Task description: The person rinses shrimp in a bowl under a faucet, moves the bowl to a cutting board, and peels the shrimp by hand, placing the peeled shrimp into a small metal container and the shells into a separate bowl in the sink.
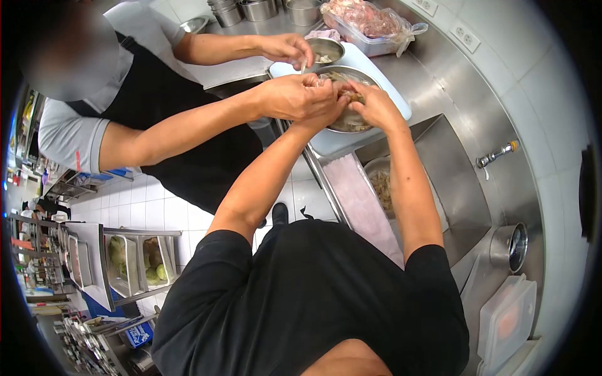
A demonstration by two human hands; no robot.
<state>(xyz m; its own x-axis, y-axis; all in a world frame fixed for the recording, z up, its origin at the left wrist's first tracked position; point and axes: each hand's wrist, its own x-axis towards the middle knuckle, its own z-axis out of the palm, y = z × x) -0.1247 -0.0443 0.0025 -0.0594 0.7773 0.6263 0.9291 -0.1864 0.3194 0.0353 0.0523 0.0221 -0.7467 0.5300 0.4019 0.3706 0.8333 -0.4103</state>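
Both my hands meet over a metal bowl (370, 76) of liquid with what look like shrimp in it. My left hand (327, 114) has its fingers pinched closed, partly covered by a co-worker's hand. Fingers of my right hand (377, 108) are bent closed at the same spot, around a small brownish shrimp (356, 98) that is mostly hidden. Close to my left hand, the co-worker's nearer hand (301, 95) and farther hand (290, 49) pinch a small pale piece. Behind lies a smaller metal bowl (337, 50) with pale pieces.
The bowls stand on a light-blue board (396, 100) across the steel sink (461, 182). Inside the sink is a bowl of brownish pieces (380, 188), beside a pink cloth (360, 200). A bagged tub of meat (370, 28) sits behind; a metal pot (503, 247) stands right.
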